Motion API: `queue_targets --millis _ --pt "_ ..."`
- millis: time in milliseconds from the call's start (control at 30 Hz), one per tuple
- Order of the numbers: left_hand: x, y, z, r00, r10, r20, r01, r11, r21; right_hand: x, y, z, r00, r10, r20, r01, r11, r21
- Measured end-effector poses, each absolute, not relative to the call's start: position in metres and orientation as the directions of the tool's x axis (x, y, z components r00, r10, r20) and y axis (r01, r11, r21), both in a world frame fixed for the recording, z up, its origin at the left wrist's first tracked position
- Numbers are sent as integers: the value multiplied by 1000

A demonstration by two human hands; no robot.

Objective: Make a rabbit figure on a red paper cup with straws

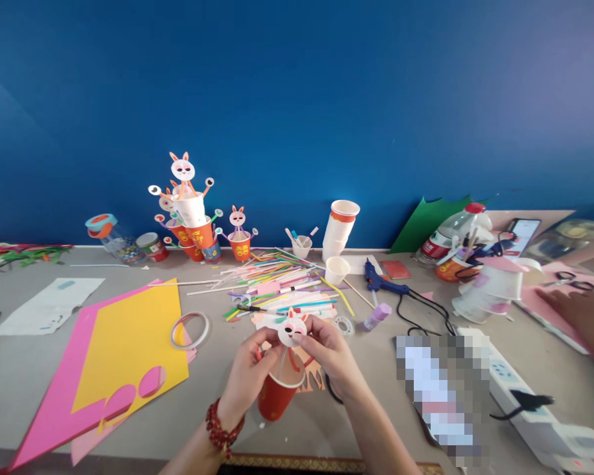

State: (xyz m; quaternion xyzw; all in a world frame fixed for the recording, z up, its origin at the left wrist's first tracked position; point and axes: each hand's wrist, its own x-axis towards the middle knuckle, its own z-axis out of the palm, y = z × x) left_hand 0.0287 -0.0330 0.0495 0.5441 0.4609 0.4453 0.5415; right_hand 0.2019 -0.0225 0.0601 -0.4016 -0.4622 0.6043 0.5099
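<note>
A round white paper rabbit face (290, 334) with pink ears is held just above the rim of a red paper cup (276, 399). My right hand (332, 353) is closed, thumb and fingers pinching the face's right edge. On its other side, my left hand (250, 369) is also closed, fingertips at the face's left edge; a small orange and green bit shows by them. Thin stems run from below the face into the cup. The cup tilts slightly between my wrists. Behind it lies a cut orange paper piece (311, 376), partly covered.
Loose straws and pens (277, 284) lie beyond my hands. Finished rabbit cups (191, 224) stand by the wall. To the right are a blue glue gun (383, 282), glue stick (377, 316), power strip (509, 382) and another person's hand (569, 310). Yellow paper (133, 336) lies left.
</note>
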Motion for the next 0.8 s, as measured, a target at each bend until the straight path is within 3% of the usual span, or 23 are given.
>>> queue_targets --millis 267,400,500,567,667,800 --pt "27 -34 41 187 981 -49 -34 57 998 202 -24 62 -151 988 -36 -268 -76 -960" --pt "24 -33 41 189 973 -136 -230 178 957 218 -22 60 -9 1000 -25 -291 -27 -956" --pt "16 -33 41 214 952 -219 -376 288 881 235 -21 44 87 996 17 -107 26 -994" --pt "10 -32 42 228 941 -251 -416 327 849 241 -24 30 13 1000 -10 91 -12 -996" --pt "2 -31 42 216 941 -260 -431 331 839 237 -32 11 -113 986 -119 306 -80 -949" --pt "-4 -30 41 233 937 -260 -448 341 827 223 -41 3 -45 995 -85 510 -51 -859"
